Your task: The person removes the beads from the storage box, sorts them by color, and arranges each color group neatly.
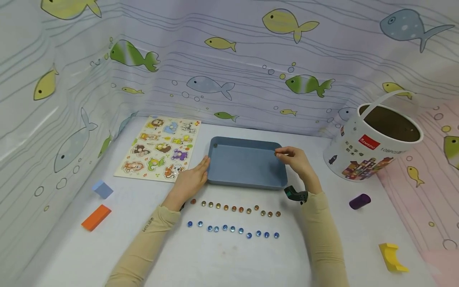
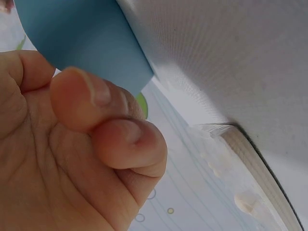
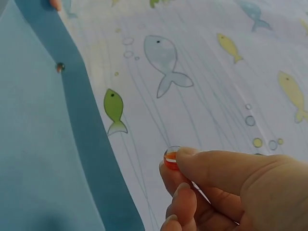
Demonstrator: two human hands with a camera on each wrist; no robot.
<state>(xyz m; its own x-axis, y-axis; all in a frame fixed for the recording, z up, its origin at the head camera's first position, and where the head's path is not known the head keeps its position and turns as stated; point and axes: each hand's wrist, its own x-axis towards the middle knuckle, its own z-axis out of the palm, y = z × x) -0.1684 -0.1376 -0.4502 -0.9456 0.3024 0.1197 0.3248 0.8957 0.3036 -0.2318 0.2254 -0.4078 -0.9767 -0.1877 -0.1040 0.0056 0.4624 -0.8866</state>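
Observation:
A shallow blue-grey tray point(image 1: 247, 185) lies on the table, with one small marble point(image 1: 215, 145) in its far left corner. My left hand point(image 1: 190, 181) rests against the tray's left side, fingers extended along it. Over the tray's right edge, my right hand point(image 1: 295, 161) pinches an orange-and-clear glass marble point(image 3: 171, 158) between thumb and fingertips. In front of the tray runs a row of amber and orange marbles point(image 1: 241, 209). A second, uneven row of blue marbles point(image 1: 232, 229) lies nearer to me.
An animal puzzle board point(image 1: 165, 148) lies left of the tray. A white bucket point(image 1: 344, 147) with a handle stands at right. Blue point(image 1: 102, 189) and orange blocks point(image 1: 96, 217) lie at left; purple point(image 1: 359, 201) and yellow blocks point(image 1: 391, 258) at right. Fish-patterned sheeting surrounds the table.

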